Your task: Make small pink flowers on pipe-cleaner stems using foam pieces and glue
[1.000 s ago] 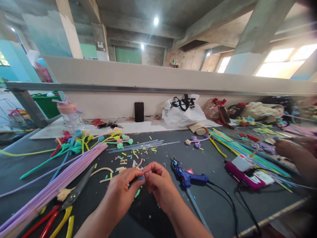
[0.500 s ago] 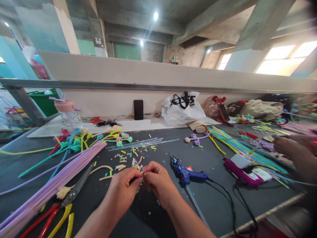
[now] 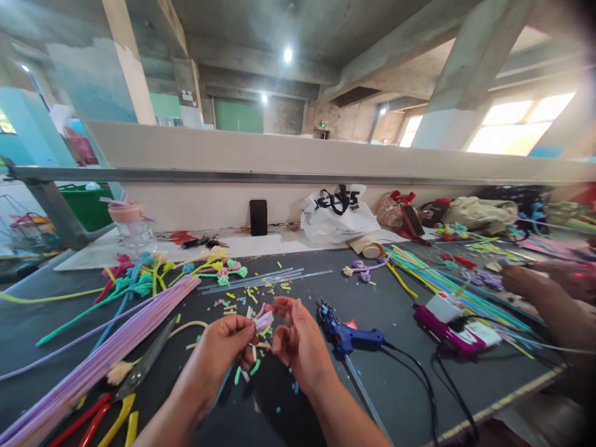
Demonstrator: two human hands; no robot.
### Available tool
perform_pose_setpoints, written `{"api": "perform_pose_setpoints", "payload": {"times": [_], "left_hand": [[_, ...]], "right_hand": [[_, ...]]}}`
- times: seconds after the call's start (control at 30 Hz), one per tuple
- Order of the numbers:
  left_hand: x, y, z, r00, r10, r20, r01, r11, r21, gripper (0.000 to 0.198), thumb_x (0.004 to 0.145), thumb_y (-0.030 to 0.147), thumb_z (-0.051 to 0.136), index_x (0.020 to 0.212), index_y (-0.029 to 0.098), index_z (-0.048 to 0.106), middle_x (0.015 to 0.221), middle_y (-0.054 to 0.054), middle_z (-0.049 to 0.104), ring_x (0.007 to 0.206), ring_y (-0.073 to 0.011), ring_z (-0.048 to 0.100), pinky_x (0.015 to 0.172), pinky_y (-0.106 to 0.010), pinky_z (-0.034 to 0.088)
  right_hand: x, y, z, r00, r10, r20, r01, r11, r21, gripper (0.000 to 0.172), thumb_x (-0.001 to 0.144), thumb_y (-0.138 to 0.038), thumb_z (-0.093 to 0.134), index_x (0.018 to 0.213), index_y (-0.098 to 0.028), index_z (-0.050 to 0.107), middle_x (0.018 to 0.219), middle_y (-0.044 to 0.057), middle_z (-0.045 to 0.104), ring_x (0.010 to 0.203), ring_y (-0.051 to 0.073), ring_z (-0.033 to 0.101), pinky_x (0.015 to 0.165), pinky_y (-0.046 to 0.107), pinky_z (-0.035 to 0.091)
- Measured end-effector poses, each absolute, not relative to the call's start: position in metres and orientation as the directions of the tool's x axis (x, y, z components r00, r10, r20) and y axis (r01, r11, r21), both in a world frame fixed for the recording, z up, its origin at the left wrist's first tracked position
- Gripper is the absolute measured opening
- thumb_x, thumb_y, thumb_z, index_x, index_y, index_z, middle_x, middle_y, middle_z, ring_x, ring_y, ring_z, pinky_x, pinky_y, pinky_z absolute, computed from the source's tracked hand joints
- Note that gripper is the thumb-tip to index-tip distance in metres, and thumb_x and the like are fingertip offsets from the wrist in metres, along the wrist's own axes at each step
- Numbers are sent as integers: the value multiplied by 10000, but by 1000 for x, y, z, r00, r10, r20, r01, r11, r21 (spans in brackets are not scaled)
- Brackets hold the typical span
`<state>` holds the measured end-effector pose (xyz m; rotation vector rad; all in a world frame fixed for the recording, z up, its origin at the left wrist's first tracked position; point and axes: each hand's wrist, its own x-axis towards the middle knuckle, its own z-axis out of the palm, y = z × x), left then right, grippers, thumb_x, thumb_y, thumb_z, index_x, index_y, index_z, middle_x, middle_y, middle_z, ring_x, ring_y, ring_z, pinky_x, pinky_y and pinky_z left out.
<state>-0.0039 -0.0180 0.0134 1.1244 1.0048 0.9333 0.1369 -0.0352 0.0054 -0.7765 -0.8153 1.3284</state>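
Note:
My left hand is closed, thumb against fingers, on a small pale purple-pink piece at its fingertips; its exact kind is too small to make out. Just right of it my right hand is open, fingers apart and slightly curled, holding nothing that shows. Small cut pieces in cream, yellow and green lie scattered around and beyond the fingers. A blue glue gun rests on its side to the right of my right hand. Scissors with red and yellow handles lie left of my left hand.
A bundle of lilac pipe cleaners and several coloured fuzzy flowers lie at the left. Clear glue sticks lie behind the hands. The glue gun's black cord crosses the right side. A co-worker's hand is at far right.
My hands have come apart. The right one has opened, while the pale purple-pink piece now shows in the left fingertips. Green bits show below the hands. The view has tilted up slightly.

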Motion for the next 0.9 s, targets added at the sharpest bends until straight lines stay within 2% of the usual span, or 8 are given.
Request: {"api": "perform_pose_setpoints", "payload": {"times": [0.13,0.2,0.3,0.4,0.5,0.63,0.77,0.9], "left_hand": [[-7,-19,17,409,887,-214,-328,362,872,229,691,322,677,640,123,577,540,13,556,400,-49,444,389,-166,341],[-8,-19,18,442,868,-226,-401,416,816,188,694,285,685,685,126,587,555,19,554,411,-46,456,390,-157,340],[-9,-16,19,391,887,-246,-518,433,737,142,677,199,706,747,134,600,584,9,589,481,-67,531,469,-169,418],[-8,-14,18,323,916,-239,-635,396,663,155,644,136,723,751,131,611,665,-22,639,605,-108,597,590,-217,476],[-3,-15,17,301,927,-223,-684,373,627,167,611,131,742,717,132,613,708,-21,651,644,-117,603,597,-219,469],[5,-19,16,306,939,-160,-641,327,694,160,622,191,741,670,129,601,641,-8,627,587,-99,570,571,-212,444],[13,-22,8,217,970,-108,-490,204,848,177,660,257,709,680,133,584,594,15,596,516,-83,520,514,-206,412],[16,-23,3,175,981,-86,-348,144,926,195,664,292,692,682,150,559,457,76,478,382,-51,388,384,-179,279]], "right_hand": [[135,-36,4,93,994,63,-452,99,-886,304,820,-464,518,928,-186,575,883,16,594,410,21,458,315,124,251],[133,-35,2,85,996,40,-392,71,-917,290,777,-456,581,865,-180,578,707,-28,568,377,17,393,320,129,247],[129,-33,-2,26,1000,11,-245,17,-969,331,704,-488,642,721,-171,548,455,-91,413,340,28,309,320,140,229],[123,-34,-6,-49,999,13,-111,8,-994,402,666,-563,631,682,-171,540,439,-91,386,351,44,330,329,158,237],[120,-36,-9,-117,993,21,-63,13,-998,440,670,-597,603,749,-164,581,485,-72,430,379,54,363,352,170,267],[122,-36,-9,-71,997,37,-107,29,-994,381,724,-540,595,772,-163,585,492,-65,439,400,61,376,375,174,290],[125,-34,-4,122,984,128,-263,157,-952,366,672,-431,700,912,-203,546,727,-19,546,574,103,520,466,190,412],[126,-35,-2,131,981,142,-282,175,-943,413,639,-402,731,944,-211,528,730,-19,544,514,94,487,377,175,390]]}}
